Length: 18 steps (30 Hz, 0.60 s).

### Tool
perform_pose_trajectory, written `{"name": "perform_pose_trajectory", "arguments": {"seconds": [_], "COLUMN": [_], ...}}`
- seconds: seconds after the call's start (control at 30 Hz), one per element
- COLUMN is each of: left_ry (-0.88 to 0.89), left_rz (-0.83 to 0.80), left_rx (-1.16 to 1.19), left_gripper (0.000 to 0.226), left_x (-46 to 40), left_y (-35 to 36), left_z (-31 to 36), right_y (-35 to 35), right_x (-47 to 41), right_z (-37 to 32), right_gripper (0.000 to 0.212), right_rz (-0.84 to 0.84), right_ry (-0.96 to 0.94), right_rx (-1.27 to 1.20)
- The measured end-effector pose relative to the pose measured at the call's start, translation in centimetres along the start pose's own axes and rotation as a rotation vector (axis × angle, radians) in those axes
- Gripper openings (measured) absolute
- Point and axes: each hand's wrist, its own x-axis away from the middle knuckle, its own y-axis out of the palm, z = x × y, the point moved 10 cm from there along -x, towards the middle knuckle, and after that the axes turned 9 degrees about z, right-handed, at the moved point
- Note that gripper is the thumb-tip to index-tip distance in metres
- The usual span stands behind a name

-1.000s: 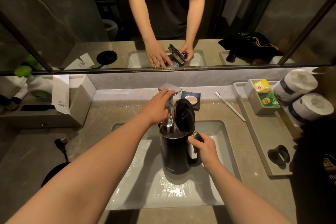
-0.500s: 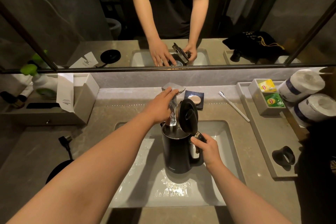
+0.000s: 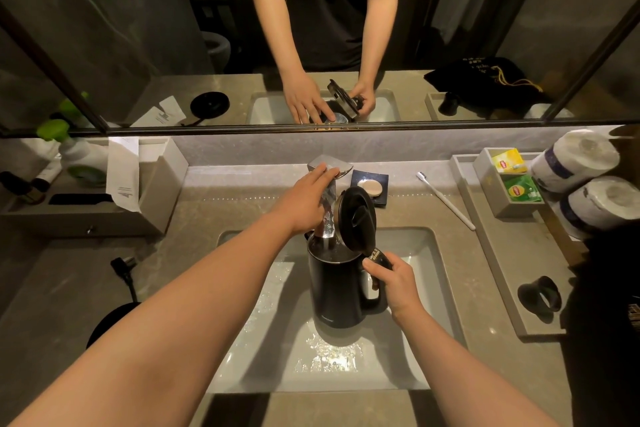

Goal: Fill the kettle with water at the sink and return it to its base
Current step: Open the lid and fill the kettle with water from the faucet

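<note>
- Kettle, the black cylindrical electric one (image 3: pixel 337 288), stands upright in the pale rectangular sink (image 3: pixel 426 288), hinged lid up.
- My right hand (image 3: pixel 398 282) is clamped round its handle; I'd keep it level under the stream.
- My left hand (image 3: pixel 306 199) rests, fingers loosely together, on the chrome tap (image 3: pixel 329 170); I'd shut it before overfilling.
- The round black base (image 3: pixel 110 321) waits near left.

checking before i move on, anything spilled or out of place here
Nothing much. The toothbrush lies loose on the counter, and water is splashed only inside the sink around the kettle.
</note>
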Motion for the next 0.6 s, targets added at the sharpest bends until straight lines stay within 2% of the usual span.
{"name": "perform_pose_trajectory", "arguments": {"seconds": [0.43,0.6], "left_ry": [-0.016,-0.018], "left_rz": [0.03,0.037], "left_rx": [0.01,0.02], "left_gripper": [0.073,0.072], "left_x": [0.3,0.3], "left_y": [-0.9,-1.2], "left_z": [0.6,0.8], "right_y": [-0.4,-0.5], "right_x": [-0.3,-0.4], "right_z": [-0.1,0.2], "right_gripper": [0.024,0.015], "right_rz": [0.002,0.006], "right_ry": [0.0,0.001], "right_rx": [-0.016,-0.003]}}
